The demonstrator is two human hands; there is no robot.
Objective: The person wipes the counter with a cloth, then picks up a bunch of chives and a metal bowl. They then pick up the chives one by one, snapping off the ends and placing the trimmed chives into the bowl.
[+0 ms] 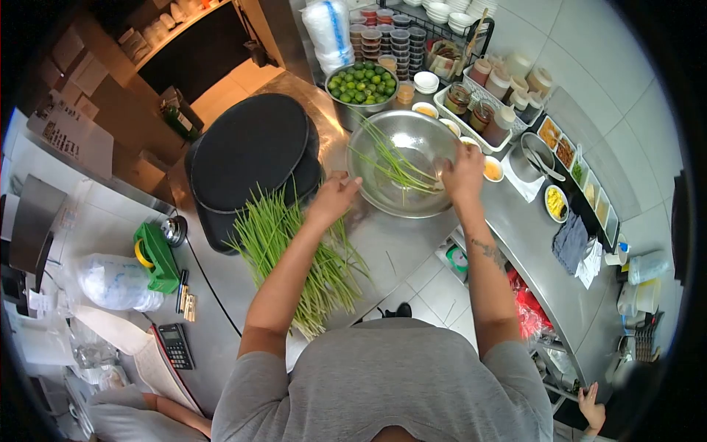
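A wide steel bowl stands on the metal counter with a few long green stalks lying in it, some reaching over its left rim. My left hand is at the bowl's left edge, its fingers bent near the rim; whether they grip it is unclear. On the bowl's right side, my right hand has its fingers over the rim, near the root ends of the stalks; its fingertips are partly hidden. A large heap of green stalks spreads across the counter below and left of my left hand.
Black round trays sit left of the bowl. Behind it stands a pot of green limes. Sauce bottles and small bowls line the right side. Another person's arm shows at lower left, and another person's hand at lower right.
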